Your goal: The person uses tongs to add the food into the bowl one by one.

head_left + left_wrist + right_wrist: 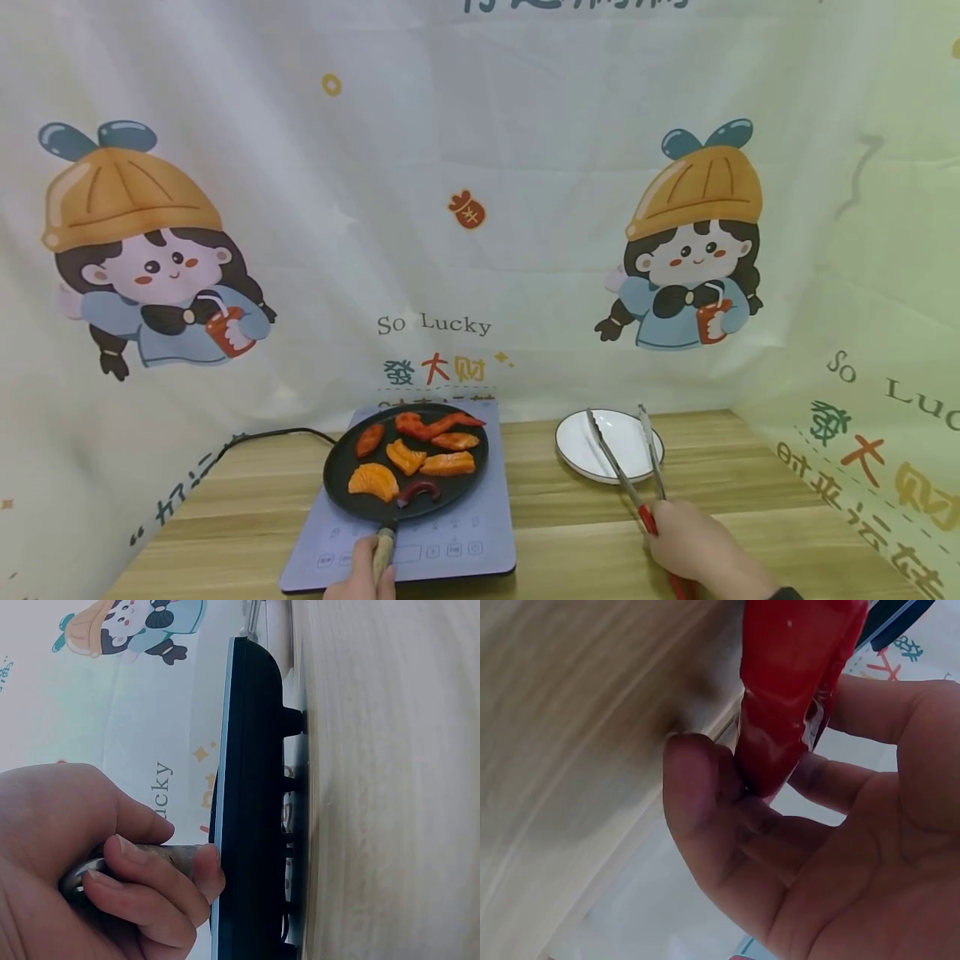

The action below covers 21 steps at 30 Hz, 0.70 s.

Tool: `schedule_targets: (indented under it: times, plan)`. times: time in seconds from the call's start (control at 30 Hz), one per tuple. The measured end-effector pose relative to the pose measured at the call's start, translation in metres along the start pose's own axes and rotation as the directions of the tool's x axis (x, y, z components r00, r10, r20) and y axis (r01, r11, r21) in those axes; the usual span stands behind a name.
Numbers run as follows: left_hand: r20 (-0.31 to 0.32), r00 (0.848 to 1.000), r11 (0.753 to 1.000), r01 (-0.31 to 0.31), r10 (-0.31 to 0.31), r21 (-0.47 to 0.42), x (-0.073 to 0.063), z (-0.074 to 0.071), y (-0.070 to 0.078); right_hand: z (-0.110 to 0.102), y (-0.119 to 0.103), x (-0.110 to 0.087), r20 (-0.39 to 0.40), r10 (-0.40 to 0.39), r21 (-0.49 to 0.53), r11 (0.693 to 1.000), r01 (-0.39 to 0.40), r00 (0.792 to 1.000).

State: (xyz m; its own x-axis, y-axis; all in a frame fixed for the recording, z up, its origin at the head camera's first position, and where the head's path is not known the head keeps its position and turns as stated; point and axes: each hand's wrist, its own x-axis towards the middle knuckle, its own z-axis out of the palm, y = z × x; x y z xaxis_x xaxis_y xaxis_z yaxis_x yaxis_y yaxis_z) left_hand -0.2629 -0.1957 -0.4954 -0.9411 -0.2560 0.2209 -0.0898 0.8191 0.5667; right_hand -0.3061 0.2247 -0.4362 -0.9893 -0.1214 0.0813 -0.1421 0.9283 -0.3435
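Observation:
A black frying pan (339,460) sits on the induction cooktop (491,500), with several orange and red food pieces (448,464) and a curved dark red piece (420,492) in it. My left hand (362,581) grips its wood-look handle (384,552); in the left wrist view, fingers (150,889) curl round it beside the cooktop's edge. At the right, my right hand (705,543) holds metal tongs (617,468), their arms spread and tips over the white plate (581,465). The right wrist view shows fingers curled about the red tongs handle (795,682). No food lies between the tips.
The wooden table (585,542) carries everything. A black power cord (277,432) runs from behind the pan to the left. Printed cloth (525,250) hangs close behind the table and along its sides.

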Motion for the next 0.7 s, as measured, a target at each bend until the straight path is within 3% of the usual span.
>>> schedule_targets:
  times: [0.13,0.3,0.57,0.7]
  plan:
    - [-0.044,0.998,0.999,-0.047,0.047,-0.017,-0.001,0.003,-0.002,0.002,0.001,0.0,0.047,-0.001,-0.006,1.0,0.001,0.999]
    - [-0.052,0.997,0.998,-0.066,0.065,-0.015,0.001,0.007,-0.003,-0.006,-0.008,-0.01,0.117,0.033,-0.04,0.999,-0.028,0.993]
    - [-0.024,0.998,0.998,-0.063,0.062,-0.022,0.002,0.003,-0.002,-0.015,-0.018,-0.02,0.18,0.052,0.055,0.996,-0.063,0.982]
    - [-0.003,1.0,1.0,-0.01,0.01,-0.026,-0.004,-0.006,0.008,-0.018,-0.019,-0.021,0.188,0.067,0.107,0.99,-0.089,0.98]
